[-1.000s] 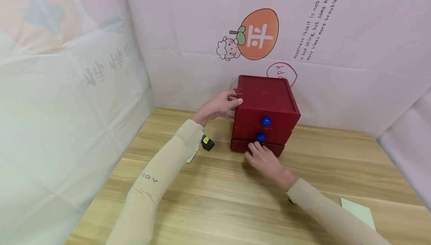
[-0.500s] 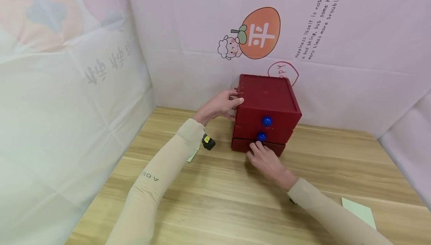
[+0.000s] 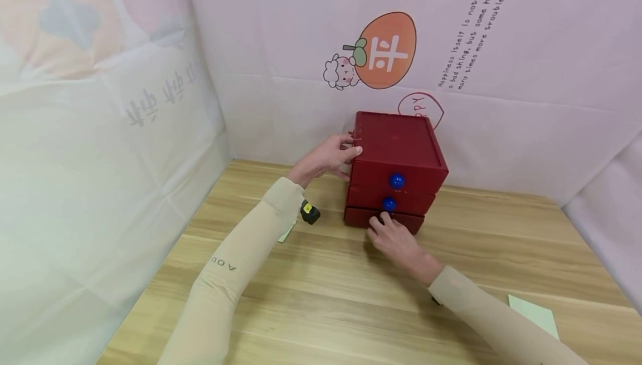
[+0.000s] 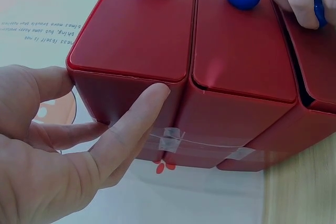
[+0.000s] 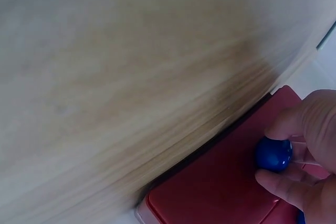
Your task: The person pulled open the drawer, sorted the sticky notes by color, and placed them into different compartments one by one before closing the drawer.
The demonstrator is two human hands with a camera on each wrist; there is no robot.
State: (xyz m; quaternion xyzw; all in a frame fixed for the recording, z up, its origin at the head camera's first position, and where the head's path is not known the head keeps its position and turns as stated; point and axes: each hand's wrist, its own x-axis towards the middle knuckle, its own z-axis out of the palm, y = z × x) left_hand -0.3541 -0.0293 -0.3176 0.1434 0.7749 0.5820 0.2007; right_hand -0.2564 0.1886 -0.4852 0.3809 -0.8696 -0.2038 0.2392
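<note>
White cloth point(image 3: 291, 36) hangs beyond both hands, printed partly "Happiness itself is not a bad thing". Below them spreads a wood-grain table point(image 3: 311, 303). A red drawer unit point(image 3: 396, 139) stands right of the left hand point(image 3: 325, 157), ahead of the right hand point(image 3: 396, 241). The left sleeve point(image 3: 246, 242) bears "AOU". Left fingers, loosely spread, touch the unit's side; right fingers, curled, pinch the lowest blue knob point(image 5: 273, 154).

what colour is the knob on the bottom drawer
The bottom drawer has a glossy blue knob; the right wrist view shows it best.
</note>
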